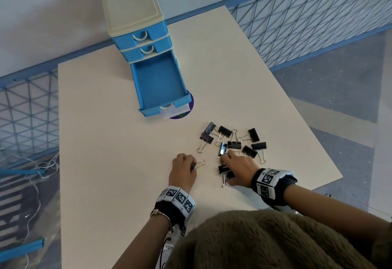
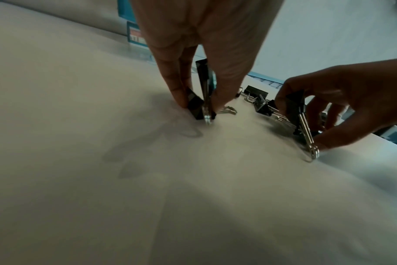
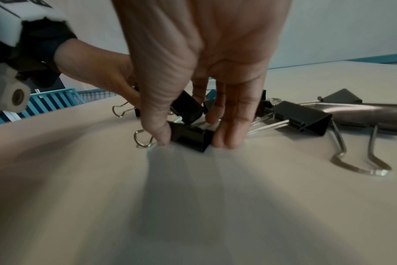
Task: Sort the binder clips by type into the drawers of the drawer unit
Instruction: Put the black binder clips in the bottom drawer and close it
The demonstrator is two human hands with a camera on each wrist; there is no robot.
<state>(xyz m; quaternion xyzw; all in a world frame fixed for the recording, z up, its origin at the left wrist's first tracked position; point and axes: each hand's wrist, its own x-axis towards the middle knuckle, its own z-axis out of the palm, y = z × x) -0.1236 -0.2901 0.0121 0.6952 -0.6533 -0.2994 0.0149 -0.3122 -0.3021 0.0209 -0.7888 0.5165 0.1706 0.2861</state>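
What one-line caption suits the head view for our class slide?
Both hands, left hand and right hand, each pinch a binder clip beside the pile; bottom drawer open.

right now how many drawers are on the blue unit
3, stacked: the top drawer and middle drawer are shut, and the bottom drawer is pulled out toward the person. None looks hidden.

- Bare left hand (image 1: 182,170) and bare right hand (image 1: 239,169), forearms uncovered.
- Band of white blocks printed with black square-code markers (image 1: 177,199) around the left wrist, over a black cuff (image 1: 169,211).
- Thin metallic bracelet (image 1: 161,215) just behind that cuff.
- Matching marker band (image 1: 267,180) and dark cuff (image 1: 286,183) on the right wrist.
- Fuzzy olive-brown garment (image 1: 265,241) across the torso.
- Thin dark cable (image 1: 163,249) below the left wrist.
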